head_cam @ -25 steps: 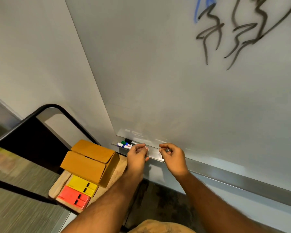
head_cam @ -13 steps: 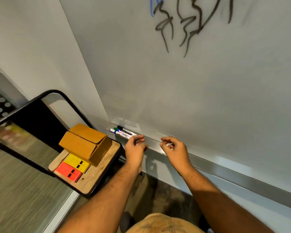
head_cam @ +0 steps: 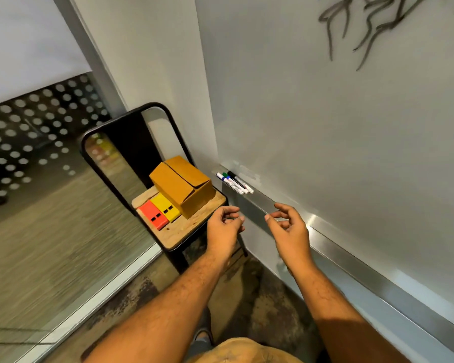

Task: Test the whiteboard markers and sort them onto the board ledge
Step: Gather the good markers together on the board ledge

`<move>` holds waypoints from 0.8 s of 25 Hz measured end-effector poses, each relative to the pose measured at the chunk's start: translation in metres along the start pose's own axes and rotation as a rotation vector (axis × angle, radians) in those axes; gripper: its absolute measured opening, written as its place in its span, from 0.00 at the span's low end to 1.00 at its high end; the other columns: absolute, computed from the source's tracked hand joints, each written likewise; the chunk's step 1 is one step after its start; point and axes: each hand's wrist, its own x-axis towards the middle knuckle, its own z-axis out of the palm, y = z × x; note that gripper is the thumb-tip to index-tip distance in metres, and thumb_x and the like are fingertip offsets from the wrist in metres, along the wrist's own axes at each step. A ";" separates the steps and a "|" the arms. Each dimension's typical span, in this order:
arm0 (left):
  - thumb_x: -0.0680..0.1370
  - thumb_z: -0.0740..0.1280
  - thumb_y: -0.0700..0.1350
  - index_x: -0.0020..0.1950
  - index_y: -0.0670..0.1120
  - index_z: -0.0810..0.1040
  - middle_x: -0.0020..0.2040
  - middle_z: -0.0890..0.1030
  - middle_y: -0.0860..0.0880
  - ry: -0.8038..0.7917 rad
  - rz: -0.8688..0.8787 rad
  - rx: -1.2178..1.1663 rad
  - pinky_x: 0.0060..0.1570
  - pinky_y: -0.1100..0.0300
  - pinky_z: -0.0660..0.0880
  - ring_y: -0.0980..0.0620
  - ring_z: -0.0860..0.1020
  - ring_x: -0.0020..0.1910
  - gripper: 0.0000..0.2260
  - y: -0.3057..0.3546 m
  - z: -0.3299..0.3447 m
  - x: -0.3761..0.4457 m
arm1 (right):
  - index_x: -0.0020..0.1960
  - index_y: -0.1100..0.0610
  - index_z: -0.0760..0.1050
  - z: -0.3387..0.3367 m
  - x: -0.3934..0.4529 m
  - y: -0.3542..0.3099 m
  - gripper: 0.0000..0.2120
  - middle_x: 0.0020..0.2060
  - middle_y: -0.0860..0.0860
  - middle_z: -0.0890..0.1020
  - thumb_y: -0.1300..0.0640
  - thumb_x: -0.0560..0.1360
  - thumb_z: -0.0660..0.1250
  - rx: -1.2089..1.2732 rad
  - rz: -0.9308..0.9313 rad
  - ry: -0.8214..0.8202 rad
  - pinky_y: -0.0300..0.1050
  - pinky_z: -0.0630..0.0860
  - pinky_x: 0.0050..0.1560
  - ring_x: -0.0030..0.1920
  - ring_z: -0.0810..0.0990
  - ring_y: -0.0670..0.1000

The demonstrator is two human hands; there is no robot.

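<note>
**Three markers on the ledge, both our hands free**

Three markers (head_cam: 235,182) lie side by side at the left end of the ledge (head_cam: 325,233), their caps pointing towards the corner: one blue, one green, one black. They touch or nearly touch each other, and their white barrels slant along the metal strip. The ledge runs along the bottom edge of the whiteboard (head_cam: 325,127), which carries dark scribbles (head_cam: 364,30) near its top right.

Our left hand (head_cam: 224,226) hangs in the air below and in front of the markers, fingers loosely curled with nothing in them. Our right hand (head_cam: 288,229) is just beside it, in front of the ledge, fingers half bent and slightly spread, thumb and forefinger apart, also holding nothing. Neither hand touches the ledge or the markers.

To the left we see a chair (head_cam: 178,231) with a wooden seat and a black metal frame. On the seat stands a brown cardboard box (head_cam: 182,186), and just beside it lie a yellow box (head_cam: 165,207) and a red box (head_cam: 152,218), touching each other.
</note>
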 end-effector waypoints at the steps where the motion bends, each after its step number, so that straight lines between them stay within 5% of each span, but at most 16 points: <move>1: 0.79 0.71 0.32 0.58 0.44 0.81 0.53 0.83 0.40 0.003 0.000 -0.014 0.43 0.63 0.83 0.48 0.82 0.47 0.11 0.000 -0.002 0.001 | 0.69 0.50 0.78 0.004 0.000 -0.001 0.18 0.54 0.48 0.83 0.56 0.81 0.74 -0.010 -0.004 -0.010 0.35 0.78 0.46 0.51 0.83 0.49; 6: 0.81 0.71 0.38 0.58 0.46 0.82 0.51 0.84 0.45 0.001 0.014 0.004 0.41 0.64 0.79 0.52 0.81 0.47 0.07 0.001 -0.013 0.022 | 0.67 0.51 0.79 0.023 0.007 -0.011 0.16 0.55 0.46 0.83 0.57 0.80 0.74 -0.080 -0.041 0.008 0.31 0.77 0.44 0.49 0.82 0.46; 11: 0.81 0.71 0.38 0.55 0.48 0.81 0.48 0.83 0.51 -0.039 0.113 0.141 0.41 0.71 0.78 0.55 0.81 0.47 0.06 0.009 -0.052 0.077 | 0.63 0.50 0.82 0.076 0.025 -0.020 0.13 0.58 0.45 0.81 0.56 0.79 0.75 -0.174 -0.080 -0.002 0.42 0.83 0.50 0.47 0.82 0.46; 14: 0.79 0.74 0.43 0.56 0.54 0.80 0.53 0.82 0.55 -0.037 0.216 0.412 0.53 0.61 0.80 0.55 0.80 0.53 0.08 0.007 -0.090 0.129 | 0.62 0.50 0.82 0.119 0.042 -0.022 0.13 0.57 0.44 0.79 0.55 0.78 0.76 -0.233 -0.072 -0.069 0.45 0.84 0.52 0.47 0.82 0.50; 20: 0.79 0.72 0.55 0.65 0.56 0.79 0.65 0.79 0.57 -0.153 0.432 1.041 0.64 0.49 0.73 0.50 0.72 0.67 0.15 0.015 -0.163 0.238 | 0.65 0.53 0.82 0.214 0.085 -0.016 0.16 0.58 0.48 0.79 0.55 0.78 0.76 -0.401 0.028 -0.176 0.28 0.72 0.41 0.43 0.78 0.43</move>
